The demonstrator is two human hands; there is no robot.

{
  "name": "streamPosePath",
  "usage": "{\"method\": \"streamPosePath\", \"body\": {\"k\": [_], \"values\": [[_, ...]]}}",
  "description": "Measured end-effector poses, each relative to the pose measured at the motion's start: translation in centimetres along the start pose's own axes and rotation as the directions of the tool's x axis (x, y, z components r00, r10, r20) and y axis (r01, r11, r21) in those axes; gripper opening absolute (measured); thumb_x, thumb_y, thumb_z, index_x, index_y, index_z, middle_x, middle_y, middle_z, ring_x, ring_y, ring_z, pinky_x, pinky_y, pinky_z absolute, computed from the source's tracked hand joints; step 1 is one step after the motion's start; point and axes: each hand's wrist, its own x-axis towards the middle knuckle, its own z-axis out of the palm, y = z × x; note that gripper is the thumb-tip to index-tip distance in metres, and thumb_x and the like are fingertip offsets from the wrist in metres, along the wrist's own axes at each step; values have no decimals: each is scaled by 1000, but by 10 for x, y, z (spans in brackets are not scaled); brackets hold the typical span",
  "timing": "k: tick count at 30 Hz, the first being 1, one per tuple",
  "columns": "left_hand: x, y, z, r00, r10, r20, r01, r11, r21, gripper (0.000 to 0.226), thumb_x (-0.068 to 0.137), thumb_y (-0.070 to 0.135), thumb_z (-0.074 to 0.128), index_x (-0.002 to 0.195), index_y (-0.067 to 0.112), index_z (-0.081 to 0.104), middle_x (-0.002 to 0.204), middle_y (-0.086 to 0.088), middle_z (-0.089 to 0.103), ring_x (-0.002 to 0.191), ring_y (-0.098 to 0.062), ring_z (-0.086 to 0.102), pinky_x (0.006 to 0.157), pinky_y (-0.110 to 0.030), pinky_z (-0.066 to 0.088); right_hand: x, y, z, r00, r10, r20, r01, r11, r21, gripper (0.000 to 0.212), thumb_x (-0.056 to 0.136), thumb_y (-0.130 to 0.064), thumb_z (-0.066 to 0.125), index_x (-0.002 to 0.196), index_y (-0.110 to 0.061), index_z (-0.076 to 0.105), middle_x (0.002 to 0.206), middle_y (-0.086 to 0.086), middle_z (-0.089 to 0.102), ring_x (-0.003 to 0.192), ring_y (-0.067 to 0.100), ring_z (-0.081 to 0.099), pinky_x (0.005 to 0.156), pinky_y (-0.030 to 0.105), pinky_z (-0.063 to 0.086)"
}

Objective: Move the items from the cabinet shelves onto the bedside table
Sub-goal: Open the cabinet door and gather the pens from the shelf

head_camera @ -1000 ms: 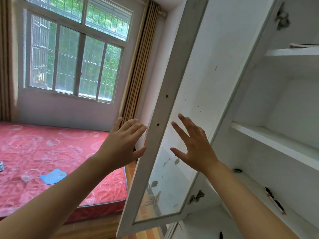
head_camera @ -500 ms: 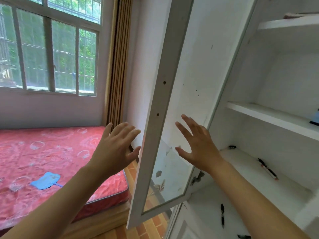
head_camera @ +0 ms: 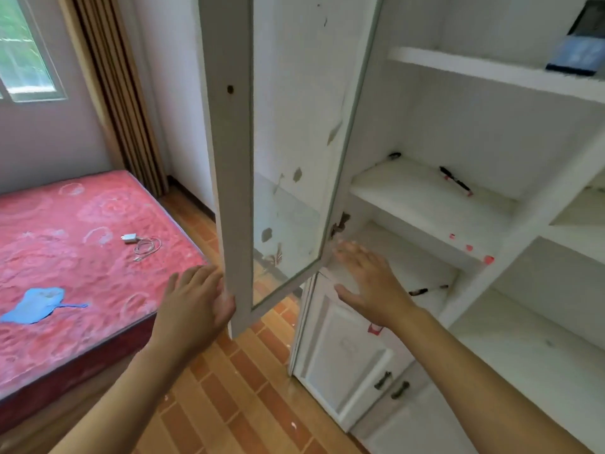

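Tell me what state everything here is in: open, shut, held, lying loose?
Glass cabinet door: swung open.
Left hand: open, against the door's edge.
Right hand: open, holding nothing.
Pen: lying on a shelf.
Lower cupboard doors: shut.
Charger: loose on the mattress.

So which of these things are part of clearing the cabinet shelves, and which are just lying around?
Job: pen on middle shelf, pen on lower shelf, dark box on top shelf, cabinet door.
Lying about: charger and blue cloth on the bed.
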Motion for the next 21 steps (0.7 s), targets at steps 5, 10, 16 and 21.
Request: {"method": "streamPosePath", "body": {"k": [5, 10, 16, 21], "values": [[-41, 7, 42, 979, -72, 192, 68, 997, 25, 49, 90, 53, 45, 100, 16, 75, 111, -3, 72, 106, -33, 65, 90, -49, 48, -26, 25, 34, 995, 65, 69, -67, 998, 22, 68, 105, -51, 46, 164, -28, 23, 173, -6, 15, 159, 16, 9, 129, 45, 13], [-50, 46, 63, 956, -89, 278, 91, 996, 7, 54, 88, 52, 43, 109, 14, 76, 109, -5, 74, 102, -32, 69, 86, -47, 55, -38, 58, 66, 987, 84, 137, -93, 994, 60, 69, 102, -54, 42, 163, -26, 28, 171, -5, 18, 158, 17, 14, 128, 47, 17], [-19, 92, 87, 936, -105, 336, 119, 993, -20, 62, 90, 57, 40, 129, 17, 68, 125, -5, 71, 115, -30, 67, 92, -51, 57, -42, 107, 86, 976, 94, 195, -115, 988, 101, 67, 103, -52, 46, 162, -26, 29, 171, -5, 19, 158, 16, 15, 128, 46, 18], [16, 130, 116, 929, -86, 360, 104, 994, -32, 65, 92, 59, 38, 139, 20, 62, 138, -3, 64, 131, -27, 56, 105, -50, 50, -44, 150, 92, 962, 101, 255, -131, 986, 101, 68, 104, -52, 46, 163, -26, 26, 173, -4, 15, 159, 17, 12, 129, 45, 16]]}}
